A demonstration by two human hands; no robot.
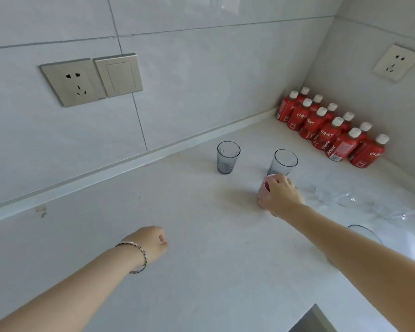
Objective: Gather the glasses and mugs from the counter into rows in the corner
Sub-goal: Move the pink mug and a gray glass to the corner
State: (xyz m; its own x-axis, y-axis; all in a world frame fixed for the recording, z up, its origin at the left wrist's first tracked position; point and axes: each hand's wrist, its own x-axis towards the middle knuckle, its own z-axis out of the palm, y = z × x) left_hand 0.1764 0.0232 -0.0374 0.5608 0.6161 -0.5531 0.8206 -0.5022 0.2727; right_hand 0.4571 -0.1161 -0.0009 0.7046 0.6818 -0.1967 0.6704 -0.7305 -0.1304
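The right hand (282, 196) has its fingers wrapped around a pink cup (264, 190) standing on the worktop (201, 271), just in front of one grey glass (282, 162), with a second grey glass (227, 157) to its left near the back edge. Another glass (363, 232) waits behind the right forearm. The left hand (151, 242) hovers with fingers curled, holding nothing. Best to set the cup squarely beside its neighbour, in line, without knocking it; red bottles (331, 130) already fill the far corner.
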